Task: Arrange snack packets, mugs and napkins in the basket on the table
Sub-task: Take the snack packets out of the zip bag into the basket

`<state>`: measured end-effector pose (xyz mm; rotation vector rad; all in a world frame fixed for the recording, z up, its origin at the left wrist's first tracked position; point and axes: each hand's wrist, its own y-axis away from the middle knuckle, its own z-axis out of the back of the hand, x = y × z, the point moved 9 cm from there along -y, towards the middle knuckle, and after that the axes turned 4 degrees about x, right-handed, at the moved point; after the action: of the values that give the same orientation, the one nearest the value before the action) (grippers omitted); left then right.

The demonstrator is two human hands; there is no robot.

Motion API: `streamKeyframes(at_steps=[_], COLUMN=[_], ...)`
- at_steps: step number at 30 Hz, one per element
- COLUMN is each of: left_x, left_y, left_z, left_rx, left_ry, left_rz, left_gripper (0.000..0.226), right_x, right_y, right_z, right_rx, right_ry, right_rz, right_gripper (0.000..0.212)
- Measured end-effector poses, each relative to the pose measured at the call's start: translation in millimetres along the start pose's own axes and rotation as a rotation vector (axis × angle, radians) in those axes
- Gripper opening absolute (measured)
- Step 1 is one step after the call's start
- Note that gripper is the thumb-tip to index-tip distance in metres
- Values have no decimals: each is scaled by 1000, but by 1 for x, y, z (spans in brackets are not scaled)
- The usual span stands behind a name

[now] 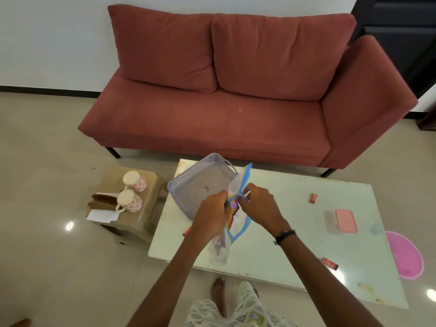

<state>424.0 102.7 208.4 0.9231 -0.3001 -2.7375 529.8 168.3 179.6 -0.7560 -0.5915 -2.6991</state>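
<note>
A grey perforated basket (186,185) stands at the far left corner of the white table (295,232). Over the table, just in front of the basket, my left hand (211,213) and my right hand (258,205) both grip a clear zip bag with blue edges (238,182). Colourful snack packets (233,210) show inside the bag between my hands. Two white mugs with red flowers (134,180) (129,200) lie on a low brown stool (151,208) left of the table, beside white napkins (102,214) and a brown holder.
Small red snack packets lie on the table at the right (313,198), at the front right (329,263) and at the left edge (187,231). A pink box (345,220) sits on the table's right part. A red sofa (236,90) stands behind; a pink mat (405,256) lies on the floor.
</note>
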Motion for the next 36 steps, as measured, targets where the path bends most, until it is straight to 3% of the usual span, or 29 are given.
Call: streamKeyframes(at_steps=[5,8,15,21,27,32,36], left_x=[16,11,37,28,58,45,42], left_y=[4,-4,4,9,32,31,34], left_z=[8,4,24,21,51,37,28], left_rx=[-57,-68,-205,-252,-427,-417,-418], left_ry=[-347,-435,-172,-122,-89,-82,-37], left_rz=[68,-10,111,57,196,157,168], left_gripper=[26,27,28,31,37,36,35], right_x=[29,47,4,42,2,47,48], right_y=[-1,14,12,7,18,50,44], right_z=[-8,-16,12,10,19,19,-35], right_rx=[33,59,-47,-54,-65,-265,125], right_ry=[30,18,155,154,291,205,419], right_rz=[169,279,6,85,-99,167,111], right_gripper=[21,25,19,23,20,18,26])
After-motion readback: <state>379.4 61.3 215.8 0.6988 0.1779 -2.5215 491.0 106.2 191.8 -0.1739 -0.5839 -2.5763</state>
